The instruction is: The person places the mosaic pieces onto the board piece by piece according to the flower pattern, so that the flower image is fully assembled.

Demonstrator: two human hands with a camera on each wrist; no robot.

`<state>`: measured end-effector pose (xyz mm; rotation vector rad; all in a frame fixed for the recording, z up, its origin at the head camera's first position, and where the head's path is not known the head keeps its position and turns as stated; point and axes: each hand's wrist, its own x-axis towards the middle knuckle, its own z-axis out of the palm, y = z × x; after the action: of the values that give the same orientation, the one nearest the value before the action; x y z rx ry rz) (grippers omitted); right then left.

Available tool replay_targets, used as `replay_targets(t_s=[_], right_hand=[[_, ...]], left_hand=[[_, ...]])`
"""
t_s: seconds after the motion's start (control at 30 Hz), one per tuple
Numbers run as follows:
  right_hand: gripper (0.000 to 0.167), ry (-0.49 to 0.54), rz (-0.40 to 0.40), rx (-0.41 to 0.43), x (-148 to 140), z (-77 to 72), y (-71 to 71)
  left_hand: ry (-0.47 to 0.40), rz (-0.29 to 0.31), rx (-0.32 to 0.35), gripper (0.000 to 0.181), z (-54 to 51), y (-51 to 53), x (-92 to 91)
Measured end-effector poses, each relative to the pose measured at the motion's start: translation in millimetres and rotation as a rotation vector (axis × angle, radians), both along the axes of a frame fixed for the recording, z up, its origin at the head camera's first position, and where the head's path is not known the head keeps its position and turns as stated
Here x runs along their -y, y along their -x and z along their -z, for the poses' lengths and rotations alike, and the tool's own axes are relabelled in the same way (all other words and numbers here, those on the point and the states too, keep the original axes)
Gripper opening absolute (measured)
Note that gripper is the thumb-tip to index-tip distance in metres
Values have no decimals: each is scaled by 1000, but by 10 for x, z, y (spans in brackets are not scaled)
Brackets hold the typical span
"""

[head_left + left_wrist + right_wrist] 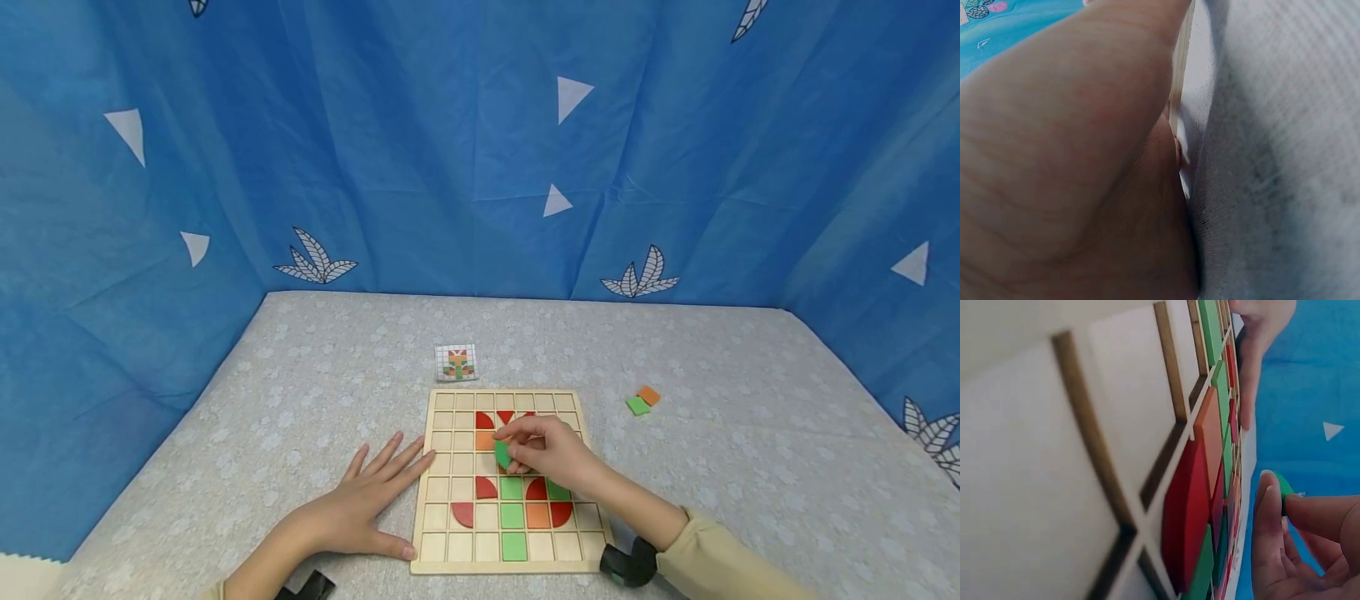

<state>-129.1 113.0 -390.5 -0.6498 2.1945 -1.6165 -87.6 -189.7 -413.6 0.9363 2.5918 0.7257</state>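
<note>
My right hand [551,454] pinches a green piece [502,454] with a curved edge over the upper middle of a wooden grid board [458,547]. In the right wrist view, the thumb and fingers hold this green piece [1286,487] above the board's surface. Spread flat, my left hand [363,508] rests at the board's left side, its thumb and a fingertip at the frame. Set in the grid are green squares [512,516], orange squares [537,516] and red quarter-circles [486,487]. The right hand hides some cells. Mostly palm and wrist fill the left wrist view.
Behind the board lies a small printed pattern card [456,363]. An orange square [648,395] and a green square [638,406] lie together on the tablecloth [720,433] to the right. Blue cloth [450,167] hangs around the table's back and sides.
</note>
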Motion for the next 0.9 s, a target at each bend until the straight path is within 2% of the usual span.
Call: replay_targets(t_s=[0.07, 0.3, 0.47, 0.7, 0.9], right_hand=[[22, -25, -25, -24, 37, 10, 27], [23, -181, -91, -204, 119, 61, 143], [29, -216, -117, -230, 166, 64, 141], [27, -237, -136, -268, 212, 49, 129], [30, -285, -156, -342, 212, 53, 127]], left_hand=[[1, 1, -3, 104, -1, 2, 2], [0, 1, 15, 103, -3, 0, 6], [1, 0, 14, 103, -5, 1, 0], [-2, -3, 9, 103, -16, -4, -7], [-7, -6, 13, 104, -20, -10, -12]])
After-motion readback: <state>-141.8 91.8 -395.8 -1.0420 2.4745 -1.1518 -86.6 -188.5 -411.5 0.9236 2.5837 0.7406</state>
